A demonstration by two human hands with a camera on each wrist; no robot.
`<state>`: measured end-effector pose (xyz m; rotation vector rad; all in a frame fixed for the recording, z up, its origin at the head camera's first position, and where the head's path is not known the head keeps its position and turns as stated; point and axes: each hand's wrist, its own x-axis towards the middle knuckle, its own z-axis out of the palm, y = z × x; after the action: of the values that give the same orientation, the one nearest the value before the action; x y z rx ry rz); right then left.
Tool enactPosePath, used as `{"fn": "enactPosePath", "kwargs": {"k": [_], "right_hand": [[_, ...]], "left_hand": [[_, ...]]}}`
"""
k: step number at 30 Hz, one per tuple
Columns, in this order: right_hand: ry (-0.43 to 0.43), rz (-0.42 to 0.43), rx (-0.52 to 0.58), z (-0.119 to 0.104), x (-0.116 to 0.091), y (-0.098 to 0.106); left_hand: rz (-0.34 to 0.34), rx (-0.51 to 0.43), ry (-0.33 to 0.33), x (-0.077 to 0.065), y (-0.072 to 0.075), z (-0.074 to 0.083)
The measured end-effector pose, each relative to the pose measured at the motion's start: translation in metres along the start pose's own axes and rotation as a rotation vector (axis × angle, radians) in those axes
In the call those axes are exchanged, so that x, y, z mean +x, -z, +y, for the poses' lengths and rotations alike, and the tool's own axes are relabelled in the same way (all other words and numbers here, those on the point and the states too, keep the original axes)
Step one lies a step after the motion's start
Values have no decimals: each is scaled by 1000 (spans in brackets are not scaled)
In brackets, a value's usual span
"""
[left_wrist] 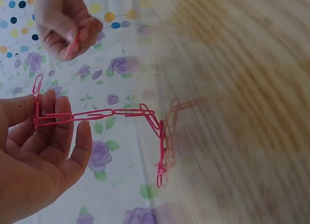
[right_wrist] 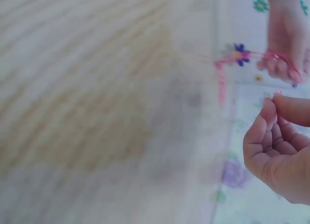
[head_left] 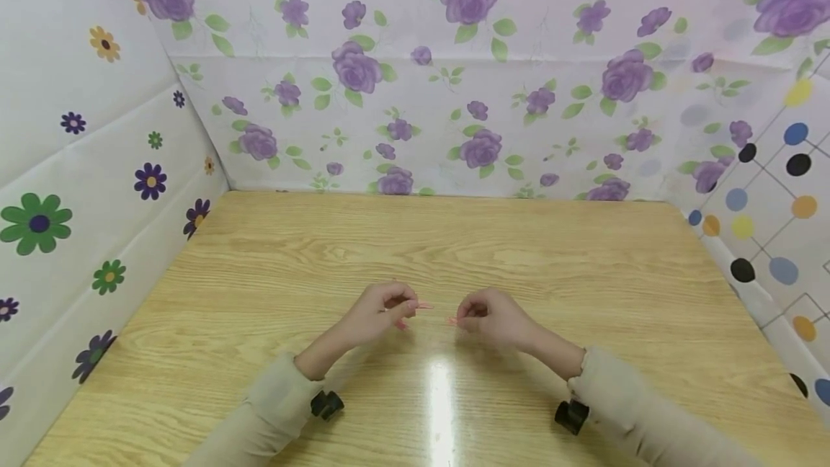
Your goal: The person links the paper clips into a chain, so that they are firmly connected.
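Note:
In the head view my left hand (head_left: 378,314) and right hand (head_left: 501,319) face each other, a small gap between them. The left one pinches an end of a chain of linked pink paper clips (left_wrist: 99,114). One clip of that chain sticks out past the thumb and forefinger, while the others stretch from the hand to the tabletop, where the far end lies bunched. Between the right thumb and forefinger is a single pink paper clip (left_wrist: 73,45); only its tip shows in the right wrist view. This clip and the chain are apart.
The wooden table (head_left: 454,243) is glossy and mirrors the chain. A wall covering with purple flowers (head_left: 421,114) rises behind it, with patterned sheets (head_left: 58,164) at the sides. Small black wrist cameras (head_left: 326,405) sit near both sleeves.

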<state>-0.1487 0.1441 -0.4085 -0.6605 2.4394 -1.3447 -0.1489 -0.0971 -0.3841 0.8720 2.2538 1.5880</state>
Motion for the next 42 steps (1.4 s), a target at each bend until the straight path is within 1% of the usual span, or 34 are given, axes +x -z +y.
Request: {"fn": "enactPosePath", "kwargs": {"k": [3,4,6,7,10,11,18,21,28,31,38,42], "right_hand": [[-21,20,99,-3,1,7],[-20,27,132,-4,1,9],[-23,34,174,-7,1,12],[-26,39,183,-8,1,14],[-38,40,208,-10,1,16],[-40,37,215,-10,1,17],[-68,25,268,-11,1,18],[-84,17,284,-12,1,18],[-120,12,337,-14,1,19],[-126,7,353,-15,2,19],[-110,-12,388,-16,5,17],[-102,-21,395,-17,6,15]], "left_hand": [[4,38,-34,4,-3,-9],[7,48,-36,5,-4,-9],[14,75,-47,8,-5,-15],[18,91,-52,9,-5,-16],[20,133,-61,12,-6,-14],[22,149,-74,13,-7,-17],[33,235,-138,17,-11,-16],[41,271,-161,18,-12,-15],[62,349,-241,21,-14,-12],[69,367,-254,21,-15,-13],[83,423,-291,23,-16,-14],[90,448,-300,23,-17,-13]]}}
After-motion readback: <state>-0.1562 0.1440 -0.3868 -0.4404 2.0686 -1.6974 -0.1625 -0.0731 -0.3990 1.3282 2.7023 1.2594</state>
